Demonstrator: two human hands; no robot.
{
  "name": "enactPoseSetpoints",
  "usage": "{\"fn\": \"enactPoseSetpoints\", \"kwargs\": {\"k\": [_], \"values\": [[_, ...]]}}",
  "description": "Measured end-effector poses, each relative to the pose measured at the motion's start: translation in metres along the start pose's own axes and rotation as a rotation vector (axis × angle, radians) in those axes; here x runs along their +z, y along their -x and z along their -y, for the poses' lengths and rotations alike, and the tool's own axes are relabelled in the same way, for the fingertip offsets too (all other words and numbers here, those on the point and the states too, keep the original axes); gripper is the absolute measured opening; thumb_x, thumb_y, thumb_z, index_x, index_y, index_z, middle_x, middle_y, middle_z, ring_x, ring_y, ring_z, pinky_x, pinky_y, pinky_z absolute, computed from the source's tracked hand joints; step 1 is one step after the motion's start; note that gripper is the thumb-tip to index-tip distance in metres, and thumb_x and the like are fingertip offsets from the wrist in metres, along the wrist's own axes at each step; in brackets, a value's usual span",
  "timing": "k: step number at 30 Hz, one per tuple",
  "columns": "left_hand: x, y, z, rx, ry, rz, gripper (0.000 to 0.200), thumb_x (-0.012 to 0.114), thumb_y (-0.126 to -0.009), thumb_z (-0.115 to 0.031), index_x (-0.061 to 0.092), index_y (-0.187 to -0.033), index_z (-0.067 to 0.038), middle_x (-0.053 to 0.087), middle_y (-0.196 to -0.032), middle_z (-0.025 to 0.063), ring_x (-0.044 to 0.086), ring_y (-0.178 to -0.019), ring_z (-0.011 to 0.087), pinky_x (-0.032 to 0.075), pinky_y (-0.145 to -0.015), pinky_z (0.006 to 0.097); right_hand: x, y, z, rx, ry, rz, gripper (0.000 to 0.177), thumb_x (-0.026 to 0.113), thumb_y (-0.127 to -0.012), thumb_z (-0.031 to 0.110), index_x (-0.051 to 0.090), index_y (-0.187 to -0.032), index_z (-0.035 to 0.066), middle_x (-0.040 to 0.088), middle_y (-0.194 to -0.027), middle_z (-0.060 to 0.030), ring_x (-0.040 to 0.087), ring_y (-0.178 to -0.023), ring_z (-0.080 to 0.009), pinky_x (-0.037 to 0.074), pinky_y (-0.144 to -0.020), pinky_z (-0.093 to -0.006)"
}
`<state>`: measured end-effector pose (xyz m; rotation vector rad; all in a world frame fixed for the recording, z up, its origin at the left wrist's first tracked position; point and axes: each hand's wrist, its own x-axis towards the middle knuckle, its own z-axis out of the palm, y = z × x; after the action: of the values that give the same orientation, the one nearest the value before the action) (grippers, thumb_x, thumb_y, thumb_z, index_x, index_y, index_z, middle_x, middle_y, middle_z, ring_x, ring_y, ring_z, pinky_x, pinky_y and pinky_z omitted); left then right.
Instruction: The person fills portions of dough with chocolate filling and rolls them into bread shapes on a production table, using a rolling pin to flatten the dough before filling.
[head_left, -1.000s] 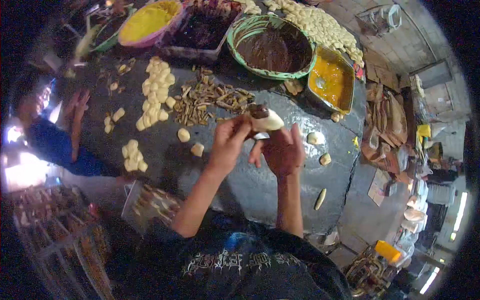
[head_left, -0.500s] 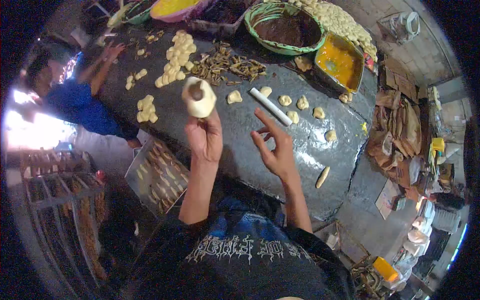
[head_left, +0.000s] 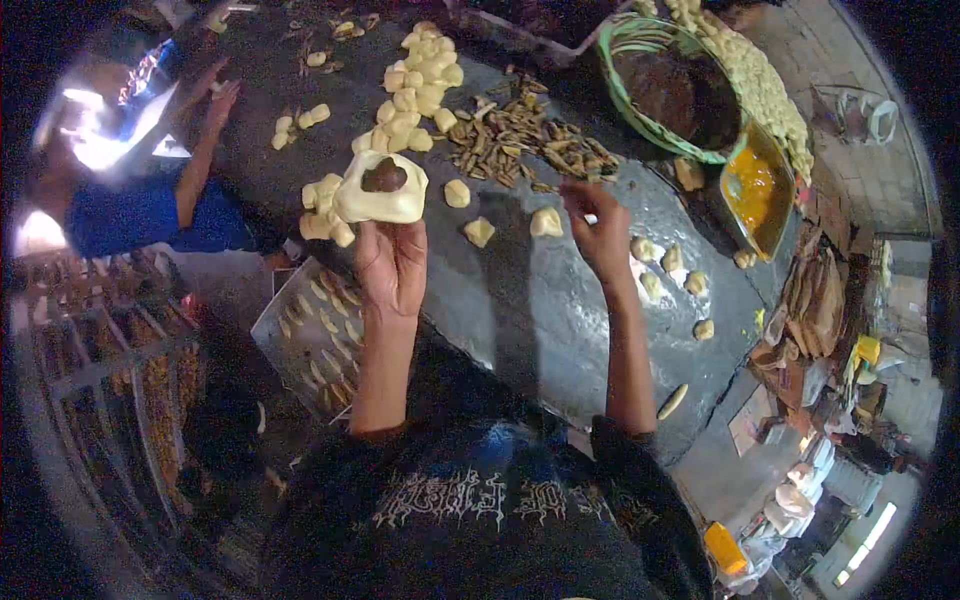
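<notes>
My left hand (head_left: 391,268) is closed under a flattened piece of pale dough (head_left: 352,200), holding it up above the table. A lump of brown filling (head_left: 384,178) sits on top of this dough. Out to the right, my right hand (head_left: 604,243) reaches over the table with its fingers apart. It is nearest to a small dough ball (head_left: 546,222) and the lower edge of a heap of brown strips (head_left: 525,140). Between its fingers shows a small white patch I cannot make out. Several more dough pieces (head_left: 672,258) lie right of my right wrist.
A green-rimmed basin (head_left: 608,75) of dark brown stuff and a pan (head_left: 784,215) of yellow-orange liquid stand far right. A pile of dough balls (head_left: 430,70) lies behind my left hand. At left, a person in a blue sleeve (head_left: 130,215) works beside a tray (head_left: 272,322) of shaped pieces.
My view has shifted. My left hand has tipped the dough, showing more filling. My right hand has moved forward towards the brown strips. The white rod no longer shows on the table.
</notes>
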<state>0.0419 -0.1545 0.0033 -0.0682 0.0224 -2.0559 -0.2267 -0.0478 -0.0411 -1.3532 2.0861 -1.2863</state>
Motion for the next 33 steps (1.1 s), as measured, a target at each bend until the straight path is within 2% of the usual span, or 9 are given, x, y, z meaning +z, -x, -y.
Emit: {"fn": "enactPoseSetpoints", "kwargs": {"k": [4, 9, 13, 20, 23, 26, 28, 30, 33], "values": [[-0.017, -0.043, -0.027, -0.046, 0.106, -0.023, 0.05, 0.064, -0.097, -0.015, 0.048, -0.142, -0.003, 0.051, -0.146, 0.0152, 0.049, -0.135, 0.0324, 0.049, -0.11, 0.044, 0.059, -0.076, -0.009, -0.21, 0.166, 0.097, 0.016, 0.068, -0.092, 0.009, 0.072, -0.107, 0.002, 0.074, -0.097, -0.0152, 0.073, -0.077, -0.0255, 0.057, -0.074, -0.0352], [-0.026, -0.082, -0.043, -0.092, 0.233, -0.096, 0.051, 0.066, -0.095, -0.015, 0.048, -0.142, -0.006, 0.049, -0.147, 0.014, 0.046, -0.137, 0.0337, 0.061, -0.093, 0.0355, 0.101, -0.106, -0.023, -0.367, 0.481, 0.369, 0.024, 0.062, -0.089, 0.007, 0.069, -0.112, 0.005, 0.066, -0.114, -0.0123, 0.064, -0.107, -0.033, 0.055, -0.085, -0.0429], [-0.031, -0.096, -0.043, -0.138, 0.253, -0.152, 0.057, 0.069, -0.095, -0.023, 0.045, -0.144, -0.007, 0.055, -0.142, 0.0148, 0.058, -0.127, 0.0341, 0.059, -0.097, 0.0511, 0.1, -0.118, -0.031, -0.48, 0.668, 0.521, 0.025, 0.064, -0.089, 0.008, 0.069, -0.114, 0.005, 0.067, -0.114, -0.0125, 0.065, -0.105, -0.0329, 0.055, -0.086, -0.043], [-0.03, -0.092, -0.002, -0.272, 0.262, -0.097, 0.051, 0.059, -0.101, -0.029, 0.042, -0.145, -0.009, 0.053, -0.144, 0.0136, 0.058, -0.127, 0.0323, 0.06, -0.095, 0.0507, 0.04, -0.113, 0.101, 0.071, 0.076, 0.105, 0.033, 0.079, -0.084, 0.009, 0.071, -0.116, 0.005, 0.073, -0.104, -0.0127, 0.07, -0.087, -0.02, 0.054, -0.082, -0.0307], [-0.03, -0.082, 0.03, -0.327, 0.263, -0.044, 0.05, 0.057, -0.102, -0.03, 0.044, -0.145, -0.009, 0.053, -0.143, 0.0118, 0.055, -0.13, 0.0294, 0.054, -0.104, 0.047, 0.003, -0.096, 0.166, -0.105, 0.051, -0.01, 0.03, 0.08, -0.081, 0.004, 0.075, -0.109, 0.009, 0.071, -0.107, -0.0111, 0.069, -0.082, -0.0206, 0.055, -0.072, -0.032], [-0.004, -0.072, 0.069, -0.294, -0.724, -0.033, 0.05, 0.056, -0.102, -0.033, 0.044, -0.144, -0.008, 0.053, -0.143, 0.0101, 0.053, -0.132, 0.0271, 0.046, -0.112, 0.0437, -0.024, -0.075, 0.205, -0.328, 0.155, -0.086, 0.028, 0.08, -0.081, 0.006, 0.077, -0.108, 0.013, 0.07, -0.1, -0.0088, 0.067, -0.078, -0.0216, 0.054, -0.068, -0.0315], [0.007, -0.059, 0.093, -0.315, -0.932, -0.022, 0.052, 0.055, -0.103, -0.036, 0.044, -0.144, -0.008, 0.052, -0.142, 0.0098, 0.052, -0.132, 0.0263, 0.045, -0.113, 0.043, -0.041, -0.057, 0.213, -0.383, 0.222, -0.067, 0.038, 0.078, -0.079, 0.003, 0.077, -0.114, 0.016, 0.068, -0.099, -0.0081, 0.065, -0.085, -0.0222, 0.052, -0.073, -0.0338], [0.012, -0.043, 0.12, -0.459, -0.364, -0.021, 0.054, 0.054, -0.103, -0.041, 0.044, -0.144, -0.008, 0.052, -0.142, 0.0102, 0.053, -0.131, 0.026, 0.045, -0.112, 0.043, -0.061, -0.034, 0.224, -0.429, 0.335, -0.033, 0.041, 0.077, -0.079, 0.001, 0.077, -0.117, 0.017, 0.069, -0.104, -0.0079, 0.065, -0.093, -0.0195, 0.05, -0.083, -0.0332], [0.026, -0.011, 0.15, -0.517, -0.058, -0.009, 0.058, 0.053, -0.102, -0.047, 0.044, -0.143, -0.007, 0.052, -0.141, 0.0115, 0.054, -0.13, 0.0251, 0.046, -0.111, 0.0427, -0.099, 0.008, 0.243, -0.506, 0.4, -0.071, 0.04, 0.078, -0.077, 0.008, 0.076, -0.117, 0.01, 0.069, -0.11, -0.0082, 0.06, -0.089, -0.024, 0.047, -0.086, -0.0398]]}}
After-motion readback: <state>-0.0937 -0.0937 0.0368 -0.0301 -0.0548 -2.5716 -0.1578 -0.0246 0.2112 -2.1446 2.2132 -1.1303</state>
